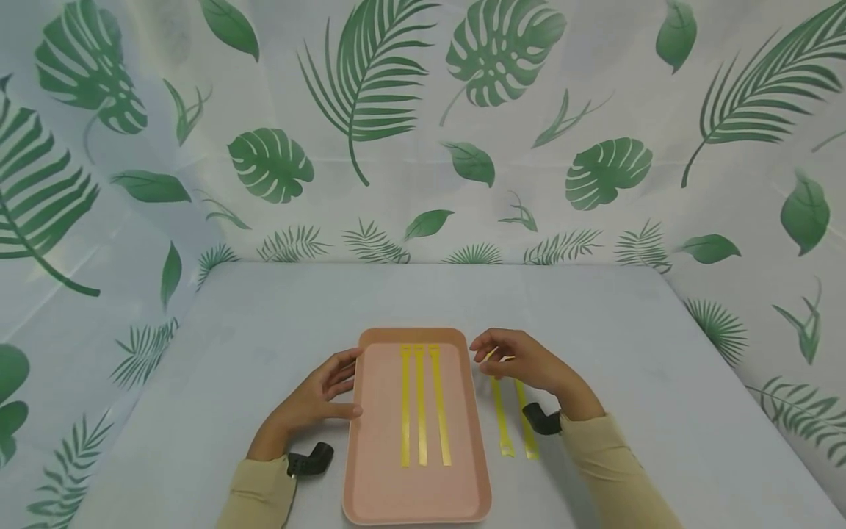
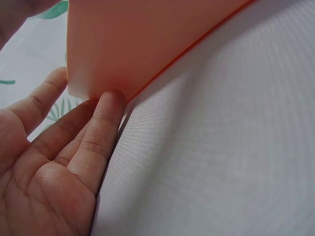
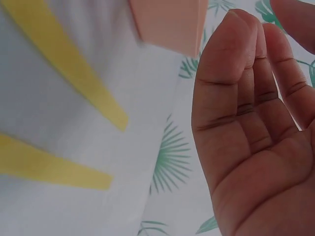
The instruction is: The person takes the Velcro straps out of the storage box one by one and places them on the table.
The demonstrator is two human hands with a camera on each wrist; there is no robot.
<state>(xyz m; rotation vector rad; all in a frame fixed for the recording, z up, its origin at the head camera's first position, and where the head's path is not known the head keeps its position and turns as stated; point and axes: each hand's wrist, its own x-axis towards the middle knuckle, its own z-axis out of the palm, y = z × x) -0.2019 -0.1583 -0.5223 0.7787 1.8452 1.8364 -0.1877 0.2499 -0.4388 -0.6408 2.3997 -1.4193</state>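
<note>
A pink rectangular tray point(image 1: 377, 441) lies on the table, with three flat yellow strips point(image 1: 423, 411) side by side lengthwise in it. My left hand point(image 1: 330, 389) is at the tray's left side; in the left wrist view its fingertips point(image 2: 110, 101) touch the tray's outer wall. To the right of the tray, two more yellow strips point(image 1: 500, 422) lie on the table, spread slightly apart. Above their far ends is my right hand point(image 1: 525, 360), fingers loosely bent. The right wrist view shows nothing in its palm point(image 3: 266, 142), and the two strips point(image 3: 54, 164) apart from it.
A white cloth covers the table point(image 1: 277, 308). Behind and on both sides hangs a white curtain with green leaf prints point(image 1: 396, 198). A black wrist device point(image 1: 311, 461) is worn on the left wrist, and another black device point(image 1: 542, 419) on the right.
</note>
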